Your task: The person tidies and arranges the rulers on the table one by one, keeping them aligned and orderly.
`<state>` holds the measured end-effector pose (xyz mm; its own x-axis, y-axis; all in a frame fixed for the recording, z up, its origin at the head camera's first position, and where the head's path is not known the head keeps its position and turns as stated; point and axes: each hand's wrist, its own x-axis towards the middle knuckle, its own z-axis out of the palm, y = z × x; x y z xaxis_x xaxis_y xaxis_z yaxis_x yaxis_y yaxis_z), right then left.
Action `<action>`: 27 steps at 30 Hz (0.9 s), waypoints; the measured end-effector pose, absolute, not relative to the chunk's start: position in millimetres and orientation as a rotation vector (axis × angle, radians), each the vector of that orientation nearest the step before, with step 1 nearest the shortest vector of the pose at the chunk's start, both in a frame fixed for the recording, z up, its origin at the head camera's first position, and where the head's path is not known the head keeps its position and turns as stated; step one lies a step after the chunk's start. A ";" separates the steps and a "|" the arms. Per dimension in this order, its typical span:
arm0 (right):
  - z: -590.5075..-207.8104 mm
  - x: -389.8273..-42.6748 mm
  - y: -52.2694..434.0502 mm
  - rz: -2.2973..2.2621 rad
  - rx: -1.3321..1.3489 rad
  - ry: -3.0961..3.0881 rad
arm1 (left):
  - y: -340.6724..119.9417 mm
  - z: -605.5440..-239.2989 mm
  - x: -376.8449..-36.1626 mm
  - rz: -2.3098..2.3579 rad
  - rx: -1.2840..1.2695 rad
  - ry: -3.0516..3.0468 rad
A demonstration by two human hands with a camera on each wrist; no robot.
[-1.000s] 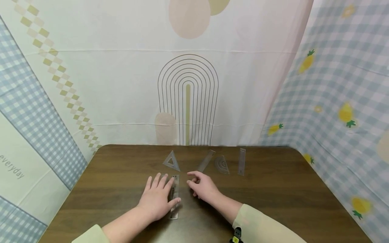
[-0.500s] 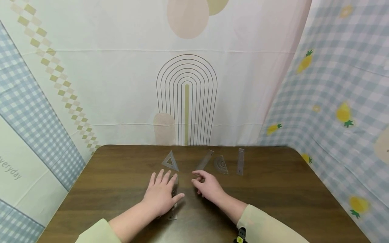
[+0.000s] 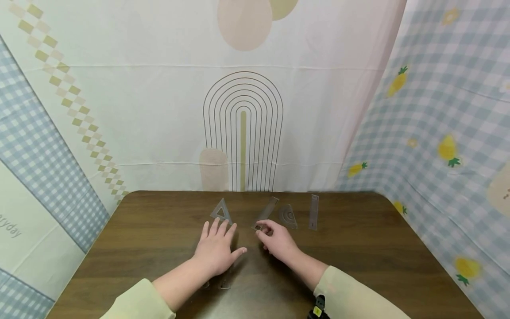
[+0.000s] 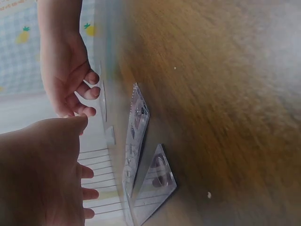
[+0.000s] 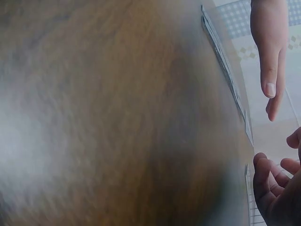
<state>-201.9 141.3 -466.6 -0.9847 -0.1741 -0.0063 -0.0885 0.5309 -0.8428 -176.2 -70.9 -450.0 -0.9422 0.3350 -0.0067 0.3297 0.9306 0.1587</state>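
My left hand (image 3: 217, 252) is spread palm down over a clear ruler (image 4: 136, 129) and a clear set square (image 4: 157, 186). The left wrist view shows both lying below the palm; in the head view the hand hides most of them. Its fingertips overlap another clear set square (image 3: 226, 212) farther back. My right hand (image 3: 276, 239) has loosely bent fingers with nothing between them, seen also in the right wrist view. Its index finger and thumb are right at the near end of a slanted clear ruler (image 3: 268, 210).
A clear protractor (image 3: 292, 216) lies right of the slanted ruler, and another clear ruler (image 3: 314, 212) farther right. All rest on a brown wooden table (image 3: 358, 248). Patterned cloth (image 3: 167, 110) hangs behind its back edge.
My left hand has moved forward and slightly right, up to the far set square. My right hand has shifted right and forward to the slanted ruler's near end. The view has turned slightly.
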 end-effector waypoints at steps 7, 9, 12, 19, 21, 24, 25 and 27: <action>-464.8 -207.9 147.1 -1.415 -0.222 2.722 | -67.6 -448.6 -178.7 0.265 0.521 3.053; -464.8 -209.5 149.3 -1.394 -0.240 2.753 | -66.6 -447.5 -179.0 0.263 0.521 3.052; -465.6 -212.7 153.0 -1.343 -0.274 2.822 | -64.9 -445.2 -179.2 0.266 0.525 3.052; -466.9 -223.0 158.7 -1.153 -0.277 2.988 | -61.5 -444.6 -183.4 0.233 0.515 3.061; -466.7 -225.4 159.7 -1.101 -0.261 3.016 | -61.0 -445.5 -184.5 0.224 0.510 3.062; -467.1 -228.1 161.4 -1.068 -0.237 3.029 | -60.4 -446.9 -186.1 0.213 0.506 3.065; -467.4 -229.1 162.0 -1.062 -0.233 3.031 | -60.2 -447.3 -186.6 0.213 0.504 3.067; -467.8 -231.1 163.2 -1.055 -0.227 3.037 | -59.8 -447.9 -187.7 0.204 0.496 3.068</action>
